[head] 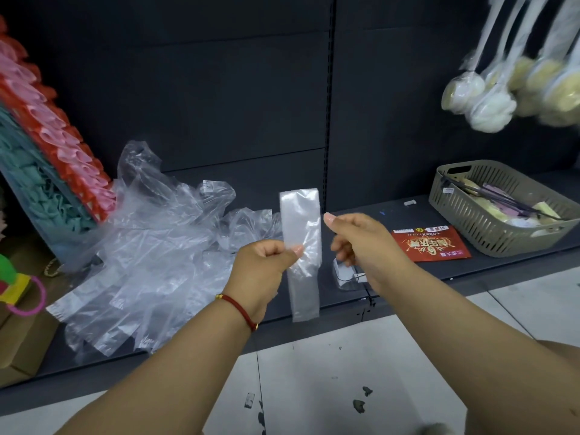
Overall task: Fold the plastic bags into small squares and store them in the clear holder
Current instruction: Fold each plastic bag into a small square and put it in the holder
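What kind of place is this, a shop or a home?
Most likely a shop: dark metal shelving, packaged bath sponges hanging on display, and a rack of coloured goods beside loose plastic bags.

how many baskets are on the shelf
1. A grey slotted basket sits at the right end of the dark shelf, right of the red flyer. Others may lie outside the view.

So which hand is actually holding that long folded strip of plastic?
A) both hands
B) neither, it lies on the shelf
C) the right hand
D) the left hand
D: the left hand pinches the folded strip mid-length, while the right hand is beside it, off the plastic.
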`<state>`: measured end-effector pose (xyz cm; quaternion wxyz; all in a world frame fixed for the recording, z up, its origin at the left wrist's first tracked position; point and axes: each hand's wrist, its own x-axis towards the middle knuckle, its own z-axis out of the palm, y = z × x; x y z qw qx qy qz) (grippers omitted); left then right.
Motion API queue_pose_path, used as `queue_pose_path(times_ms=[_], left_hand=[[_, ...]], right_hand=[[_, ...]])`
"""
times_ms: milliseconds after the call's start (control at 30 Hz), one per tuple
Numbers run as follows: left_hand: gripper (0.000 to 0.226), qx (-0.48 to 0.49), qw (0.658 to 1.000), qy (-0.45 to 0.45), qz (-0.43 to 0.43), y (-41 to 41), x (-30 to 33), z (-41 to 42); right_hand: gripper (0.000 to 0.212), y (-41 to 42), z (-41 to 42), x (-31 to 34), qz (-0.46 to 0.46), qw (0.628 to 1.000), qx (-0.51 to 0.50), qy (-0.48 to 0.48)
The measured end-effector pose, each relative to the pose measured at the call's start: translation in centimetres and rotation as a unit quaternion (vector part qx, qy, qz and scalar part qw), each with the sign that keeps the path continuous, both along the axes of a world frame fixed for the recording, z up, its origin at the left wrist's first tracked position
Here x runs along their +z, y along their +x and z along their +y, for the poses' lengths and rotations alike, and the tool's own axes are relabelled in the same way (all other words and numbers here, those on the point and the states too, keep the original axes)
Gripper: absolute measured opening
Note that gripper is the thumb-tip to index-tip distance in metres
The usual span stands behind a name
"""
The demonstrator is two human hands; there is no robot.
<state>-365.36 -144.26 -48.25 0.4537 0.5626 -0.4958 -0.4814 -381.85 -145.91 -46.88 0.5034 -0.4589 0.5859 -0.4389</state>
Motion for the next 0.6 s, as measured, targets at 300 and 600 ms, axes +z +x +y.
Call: queue_pose_path(times_ms=[300,600], left_hand=[[0.013,0.024,0.993,0.041,0.111,0.0,0.9,0.2],[0.010,-0.053,0.996,0.074,0.026,-0.1,0.6,1.0]], right_hand=[[0.088,0.9,1.2,-0.8,-0.114,0.969,0.146,0.164],[0.027,-0.2,0.5,-0.5,-0.125,0.984,0.123,0.022]])
